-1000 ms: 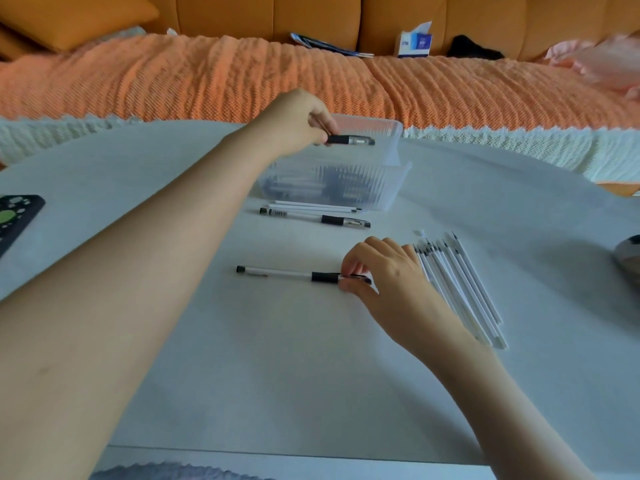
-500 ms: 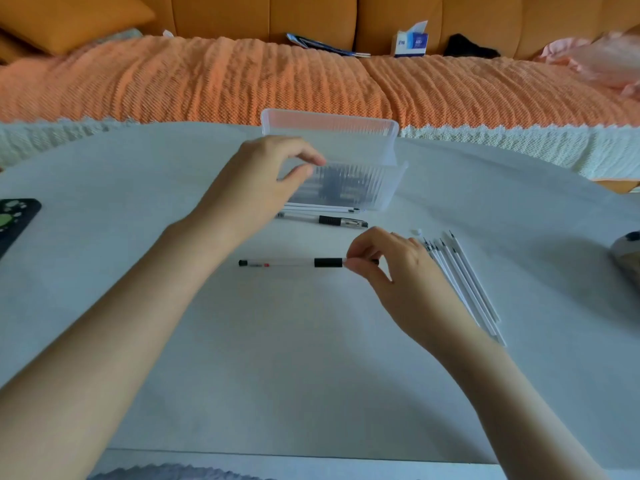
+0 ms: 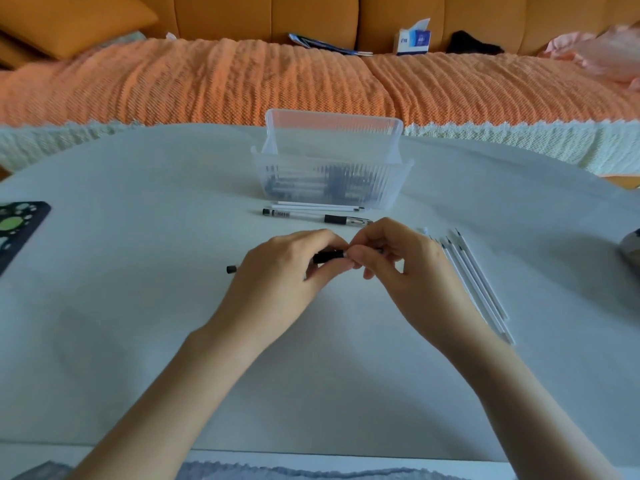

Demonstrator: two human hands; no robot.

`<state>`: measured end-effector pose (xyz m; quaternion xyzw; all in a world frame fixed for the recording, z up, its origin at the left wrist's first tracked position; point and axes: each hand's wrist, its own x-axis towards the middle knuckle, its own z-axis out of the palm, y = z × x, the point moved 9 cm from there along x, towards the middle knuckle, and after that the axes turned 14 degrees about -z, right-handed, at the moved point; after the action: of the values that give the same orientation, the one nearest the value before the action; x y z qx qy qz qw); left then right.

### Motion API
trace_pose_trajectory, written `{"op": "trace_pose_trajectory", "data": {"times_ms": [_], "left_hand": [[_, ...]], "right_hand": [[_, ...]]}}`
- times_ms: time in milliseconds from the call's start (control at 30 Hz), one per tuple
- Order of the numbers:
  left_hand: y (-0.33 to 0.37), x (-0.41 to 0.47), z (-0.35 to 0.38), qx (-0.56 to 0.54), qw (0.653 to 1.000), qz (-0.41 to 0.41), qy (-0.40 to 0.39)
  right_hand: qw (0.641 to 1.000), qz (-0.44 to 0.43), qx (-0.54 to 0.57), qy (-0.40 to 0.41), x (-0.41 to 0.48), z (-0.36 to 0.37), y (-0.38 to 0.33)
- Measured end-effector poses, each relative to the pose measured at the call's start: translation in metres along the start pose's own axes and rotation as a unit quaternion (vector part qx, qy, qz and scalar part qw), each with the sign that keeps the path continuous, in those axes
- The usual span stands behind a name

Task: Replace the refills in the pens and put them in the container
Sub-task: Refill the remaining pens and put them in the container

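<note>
Pinched in a two-handed grip, left hand (image 3: 277,275) and right hand (image 3: 405,268) both curled round it: pen (image 3: 327,256), long axis left-right, black end poking out left, tip hidden under right fingers (image 3: 365,259). Right of grip, refills (image 3: 478,289) on tabletop (image 3: 138,306); beyond grip, second pen (image 3: 304,215), then container (image 3: 346,171).

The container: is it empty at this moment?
No: several pens show through the ribbed clear wall of the container, lying at its bottom.
</note>
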<state>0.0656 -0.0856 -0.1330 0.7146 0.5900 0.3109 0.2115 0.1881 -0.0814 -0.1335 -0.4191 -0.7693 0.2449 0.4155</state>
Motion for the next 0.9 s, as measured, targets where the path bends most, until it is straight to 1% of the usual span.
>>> {"op": "trace_pose_trajectory", "data": {"times_ms": [167, 267, 467, 533, 600, 700, 767, 833, 900], "left_hand": [[0.000, -0.002, -0.001, -0.010, 1.000, 0.005, 0.016], [-0.001, -0.003, -0.001, -0.011, 1.000, -0.010, 0.013], [-0.007, -0.001, -0.005, 0.030, 0.998, -0.027, 0.038], [-0.008, -0.002, -0.006, 0.031, 0.998, -0.034, 0.031], [-0.011, -0.002, -0.005, 0.036, 0.998, -0.052, 0.001], [-0.020, -0.001, -0.002, 0.081, 0.994, -0.070, -0.032], [-0.027, 0.000, -0.003, 0.094, 0.992, -0.079, -0.043], [-0.031, 0.002, -0.005, 0.088, 0.992, -0.078, -0.044], [-0.034, 0.004, -0.006, 0.070, 0.993, -0.080, -0.050]], "right_hand": [[0.999, 0.018, 0.031, -0.013, 0.000, 0.001, 0.005], [0.999, 0.025, 0.043, -0.013, -0.001, 0.001, 0.006], [0.998, 0.023, 0.059, 0.005, -0.001, -0.002, 0.004], [0.998, 0.020, 0.065, 0.006, 0.000, -0.003, 0.001], [0.998, 0.020, 0.052, -0.004, 0.000, -0.002, 0.001], [0.999, 0.032, 0.016, -0.001, -0.002, -0.004, 0.009], [0.999, 0.038, -0.029, -0.003, -0.003, -0.008, 0.014], [0.996, 0.044, -0.071, -0.022, -0.005, -0.008, 0.017], [0.994, 0.048, -0.087, -0.055, -0.008, -0.001, 0.017]]}}
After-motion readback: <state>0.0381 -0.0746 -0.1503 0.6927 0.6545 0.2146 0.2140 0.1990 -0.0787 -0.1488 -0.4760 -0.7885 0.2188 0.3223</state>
